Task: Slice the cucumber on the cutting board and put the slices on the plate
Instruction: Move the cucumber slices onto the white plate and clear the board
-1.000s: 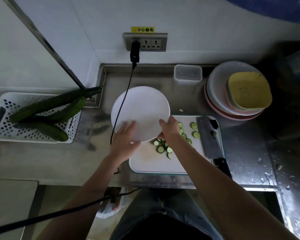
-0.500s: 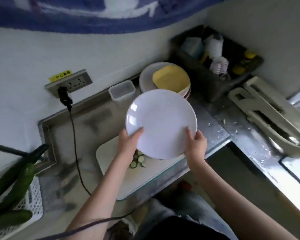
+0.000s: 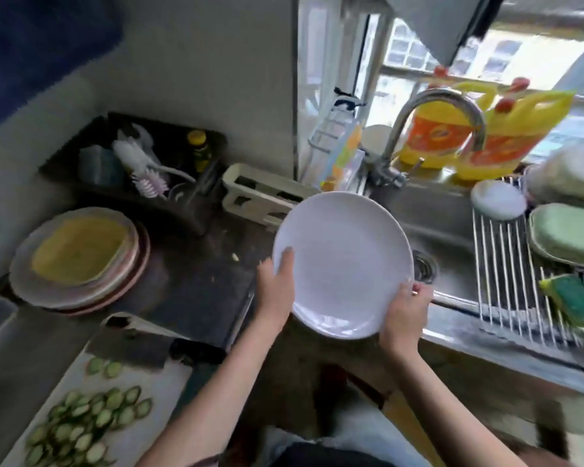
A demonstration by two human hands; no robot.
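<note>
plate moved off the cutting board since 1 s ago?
Yes. The plate, held by both hands, went from over the cutting board rightward to the sink.

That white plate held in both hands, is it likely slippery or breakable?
The white plate looks stiff and glossy, so probably slick, especially near the sink. The left hand and right hand grip opposite rims, suggesting care. Whether it would shatter is unclear; the material can't be told.

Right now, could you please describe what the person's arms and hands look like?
Both forearms are bare up to the frame's lower edge, with no sleeves showing. The left hand and right hand wear no gloves; no watch, bracelet or ring is visible.
</note>
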